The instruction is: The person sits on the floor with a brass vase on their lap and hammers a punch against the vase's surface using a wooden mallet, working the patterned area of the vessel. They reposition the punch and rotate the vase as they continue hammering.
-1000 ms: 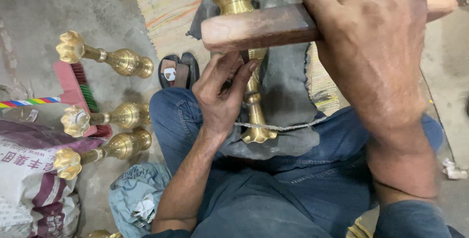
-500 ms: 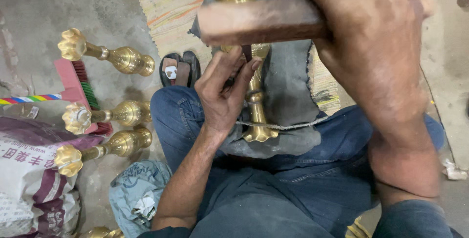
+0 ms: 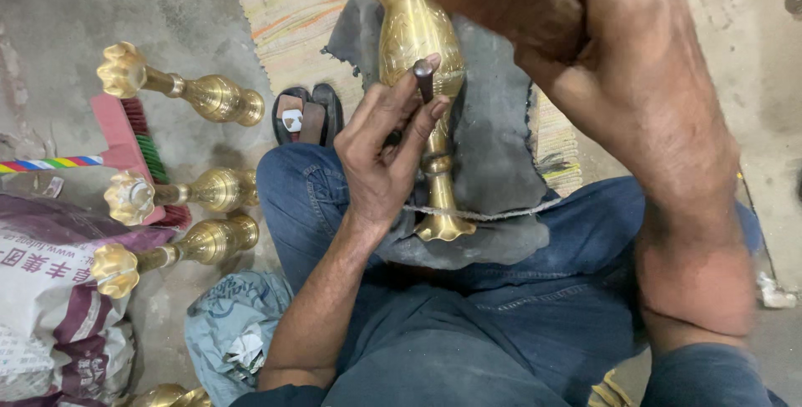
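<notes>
Nearest the camera, blue trousers [image 3: 501, 332] cover the person's crossed legs, and a grey cloth pad [image 3: 501, 148] is spread over the lap. On that pad lies a brass vase [image 3: 422, 81], its flared mouth toward the body and its engraved belly farther away, with a thin cord [image 3: 501, 213] crossing near the mouth. The left hand [image 3: 386, 152] is closed on a small dark punch [image 3: 424, 79], whose tip rests against the vase's belly. The right hand [image 3: 635, 81] is raised above, clenched around something (what it grips is hidden by the fingers). On the floor to the left lie three finished brass vases [image 3: 180, 194], a red brush [image 3: 134, 144] and printed sacks [image 3: 50, 290]. Farther off sit a pair of sandals [image 3: 307, 114] and a striped mat [image 3: 292, 6].
</notes>
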Motion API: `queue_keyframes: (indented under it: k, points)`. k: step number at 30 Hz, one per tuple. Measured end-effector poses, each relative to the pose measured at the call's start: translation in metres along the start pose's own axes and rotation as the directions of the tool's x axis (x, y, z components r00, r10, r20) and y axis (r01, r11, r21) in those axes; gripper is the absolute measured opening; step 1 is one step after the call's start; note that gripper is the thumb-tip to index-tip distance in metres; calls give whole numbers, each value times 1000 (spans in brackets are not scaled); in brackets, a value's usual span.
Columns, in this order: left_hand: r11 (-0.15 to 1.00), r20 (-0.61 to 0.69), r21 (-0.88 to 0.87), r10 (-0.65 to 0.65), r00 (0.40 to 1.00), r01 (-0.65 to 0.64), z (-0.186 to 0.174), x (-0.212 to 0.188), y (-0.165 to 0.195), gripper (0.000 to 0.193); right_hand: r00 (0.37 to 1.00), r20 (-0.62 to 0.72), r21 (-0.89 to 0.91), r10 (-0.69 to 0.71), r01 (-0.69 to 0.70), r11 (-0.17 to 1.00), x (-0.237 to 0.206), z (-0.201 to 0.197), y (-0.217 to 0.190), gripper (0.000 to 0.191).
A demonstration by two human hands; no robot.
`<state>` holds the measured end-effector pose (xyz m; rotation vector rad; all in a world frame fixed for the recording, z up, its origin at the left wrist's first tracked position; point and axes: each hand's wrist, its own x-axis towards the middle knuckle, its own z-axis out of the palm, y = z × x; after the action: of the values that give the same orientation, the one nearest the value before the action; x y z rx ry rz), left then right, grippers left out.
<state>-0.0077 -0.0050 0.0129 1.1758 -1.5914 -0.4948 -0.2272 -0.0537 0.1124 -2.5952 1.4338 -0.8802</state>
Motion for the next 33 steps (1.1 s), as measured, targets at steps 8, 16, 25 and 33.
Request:
queue_keyframes:
  k: [8,16,25,33]
  points:
    - [1000,-35,17,15,999,-14,1,0,-2,35,988,5,-245,-156,153,957,-3,7,9,21]
    - [999,-44,-34,10,999,-11,1,2,-1,32,985,-37,-216,-168,156,964,-3,3,8,25]
    - [1000,-39,-13,11,999,-11,1,1,0,35,1000,-10,-133,-21,19,991,6,-4,-6,25]
    - [1000,-3,-31,1,1000,-1,-1,0,-1,39,991,-23,-84,-131,129,988,0,6,7,22]
